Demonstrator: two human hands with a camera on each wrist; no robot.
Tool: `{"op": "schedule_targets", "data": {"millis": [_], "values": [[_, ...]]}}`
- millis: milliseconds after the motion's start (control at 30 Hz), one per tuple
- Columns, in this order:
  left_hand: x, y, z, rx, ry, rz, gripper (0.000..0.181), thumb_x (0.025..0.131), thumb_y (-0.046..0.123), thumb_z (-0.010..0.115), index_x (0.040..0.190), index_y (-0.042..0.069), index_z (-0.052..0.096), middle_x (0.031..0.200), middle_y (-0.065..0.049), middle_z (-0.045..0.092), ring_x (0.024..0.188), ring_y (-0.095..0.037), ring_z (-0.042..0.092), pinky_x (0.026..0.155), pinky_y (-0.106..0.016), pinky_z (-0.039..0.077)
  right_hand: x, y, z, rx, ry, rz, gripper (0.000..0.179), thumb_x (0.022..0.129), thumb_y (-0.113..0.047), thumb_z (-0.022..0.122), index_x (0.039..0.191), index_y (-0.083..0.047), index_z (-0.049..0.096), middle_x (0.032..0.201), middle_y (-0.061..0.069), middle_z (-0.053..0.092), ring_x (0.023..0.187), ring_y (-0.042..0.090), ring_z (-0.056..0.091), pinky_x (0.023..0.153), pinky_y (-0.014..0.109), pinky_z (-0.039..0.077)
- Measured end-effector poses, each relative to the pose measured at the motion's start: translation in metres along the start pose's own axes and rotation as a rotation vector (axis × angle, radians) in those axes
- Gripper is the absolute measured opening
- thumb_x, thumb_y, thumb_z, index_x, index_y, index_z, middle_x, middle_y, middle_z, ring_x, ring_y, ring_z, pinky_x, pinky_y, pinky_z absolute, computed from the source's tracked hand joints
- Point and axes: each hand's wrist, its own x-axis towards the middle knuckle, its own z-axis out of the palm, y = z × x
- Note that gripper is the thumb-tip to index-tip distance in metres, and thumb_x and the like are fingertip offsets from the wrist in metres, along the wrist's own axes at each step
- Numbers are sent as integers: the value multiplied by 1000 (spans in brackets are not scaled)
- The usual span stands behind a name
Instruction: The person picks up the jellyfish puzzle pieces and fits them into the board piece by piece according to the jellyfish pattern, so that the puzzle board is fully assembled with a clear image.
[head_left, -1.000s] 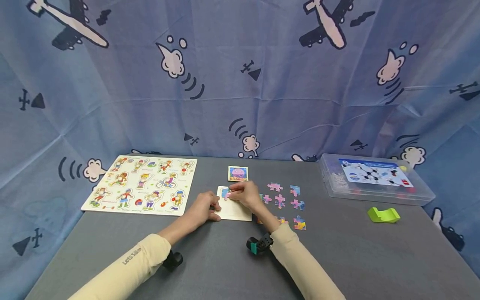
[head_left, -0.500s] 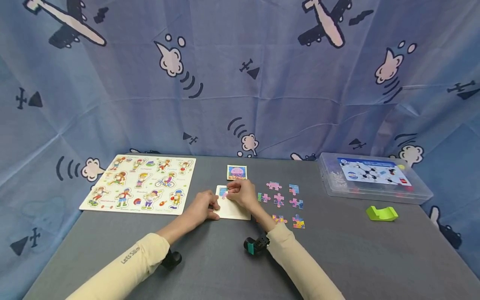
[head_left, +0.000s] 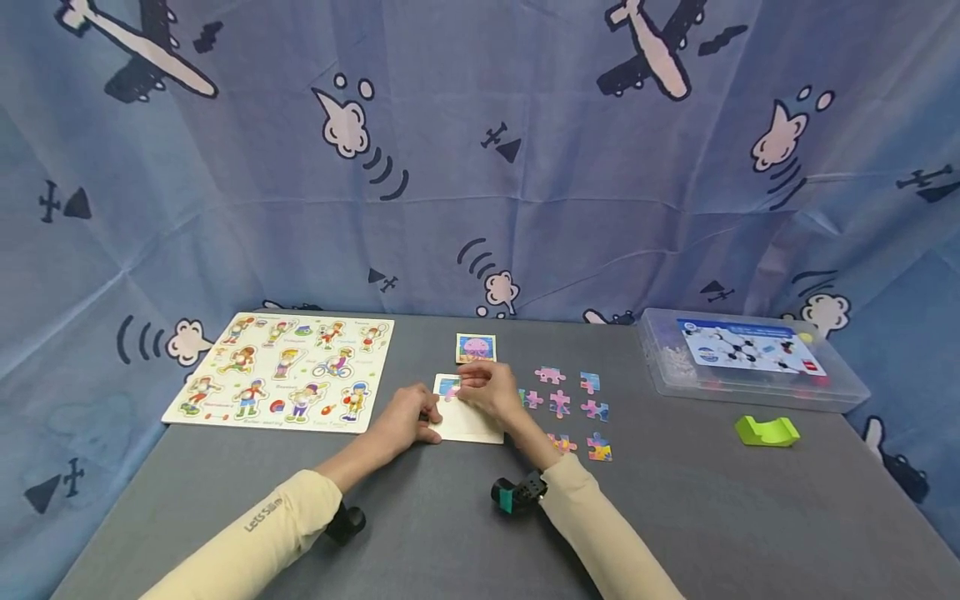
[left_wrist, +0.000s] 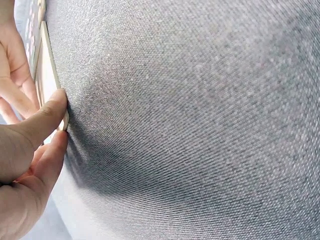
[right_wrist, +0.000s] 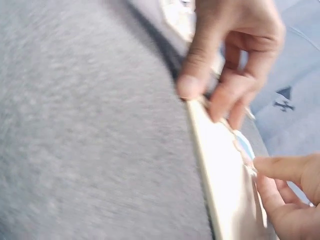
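Observation:
A pale wooden puzzle board (head_left: 471,423) lies on the grey table in the middle of the head view. My left hand (head_left: 406,417) grips its left edge; in the left wrist view the thumb (left_wrist: 52,107) and a finger meet at the corner. A blue-and-pink puzzle piece (head_left: 448,387) sits at the board's upper left corner. There my right hand (head_left: 489,392) pinches it, and its fingertips partly cover it. The right wrist view shows the thumb and forefinger close together on the piece (right_wrist: 245,147). Behind the board lies a small jellyfish picture (head_left: 476,347).
Several loose jigsaw pieces (head_left: 559,403) lie right of the board, some partly behind the right arm. A large board of sports figures (head_left: 277,371) is at left. A clear plastic box (head_left: 750,358) and a green curved block (head_left: 768,431) are at right. A patterned curtain (head_left: 480,167) hangs behind.
The right fingers have shifted slightly over the puzzle piece at the board's upper left corner. The left hand keeps its hold on the board's edge.

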Motion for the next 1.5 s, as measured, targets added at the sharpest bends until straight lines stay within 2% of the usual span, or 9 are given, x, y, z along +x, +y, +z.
{"op": "schedule_targets", "data": {"millis": [100, 200, 367, 567, 867, 967, 1167, 1500], "values": [[0, 1, 1, 6, -5, -11, 23, 60, -1, 87, 74, -4, 69, 83, -13, 61, 94, -35, 65, 72, -32, 53, 0, 1, -8, 110, -17, 58, 35, 76, 19, 68, 109, 13, 64, 102, 28, 66, 90, 30, 68, 73, 25, 54], [0, 1, 1, 19, -7, -8, 23, 60, 0, 87, 73, -4, 69, 85, -14, 62, 92, -34, 65, 71, -32, 52, 1, 3, -16, 193, -25, 82, 37, 77, 19, 66, 113, 14, 61, 108, 31, 63, 94, 30, 67, 75, 25, 54], [0, 2, 0, 22, -12, 0, 23, 61, 0, 87, 74, -4, 69, 87, -15, 63, 90, -33, 65, 70, -33, 53, 2, 7, -31, 239, -50, 61, 36, 80, 17, 65, 116, 16, 58, 114, 35, 59, 97, 29, 65, 76, 23, 53], [-1, 3, -2, 2, -14, 2, 23, 62, -1, 86, 76, -5, 69, 89, -17, 63, 89, -33, 64, 70, -34, 53, 3, 11, -54, 180, -67, 39, 37, 85, 12, 63, 121, 15, 55, 119, 32, 57, 104, 35, 62, 79, 24, 52], [-2, 0, -2, -21, -12, 5, 24, 60, -1, 86, 76, -5, 68, 87, -16, 62, 91, -34, 64, 71, -33, 53, 4, 19, -90, 109, -27, 24, 39, 86, 8, 64, 123, 14, 55, 122, 32, 56, 108, 35, 61, 82, 24, 51], [-2, 0, -2, -26, -15, 11, 24, 61, -1, 86, 76, -5, 68, 87, -16, 62, 89, -34, 65, 70, -33, 54, 2, 22, -101, 90, 7, 38, 39, 85, 7, 65, 123, 13, 56, 122, 31, 57, 105, 29, 63, 80, 22, 51], [-2, 2, -3, -4, -9, 17, 23, 62, -2, 86, 76, -6, 68, 88, -17, 63, 88, -34, 64, 70, -34, 54, -1, 25, -123, 109, 23, 17, 39, 86, 10, 62, 123, 18, 52, 123, 38, 53, 92, 11, 64, 77, 22, 52], [-3, 4, -2, -16, -6, 26, 23, 61, -3, 86, 75, -5, 67, 86, -16, 62, 83, -31, 64, 68, -34, 53, 0, 29, -150, 10, 53, -5, 43, 85, 5, 67, 124, 16, 52, 122, 36, 54, 90, 7, 64, 73, 17, 50]]}}
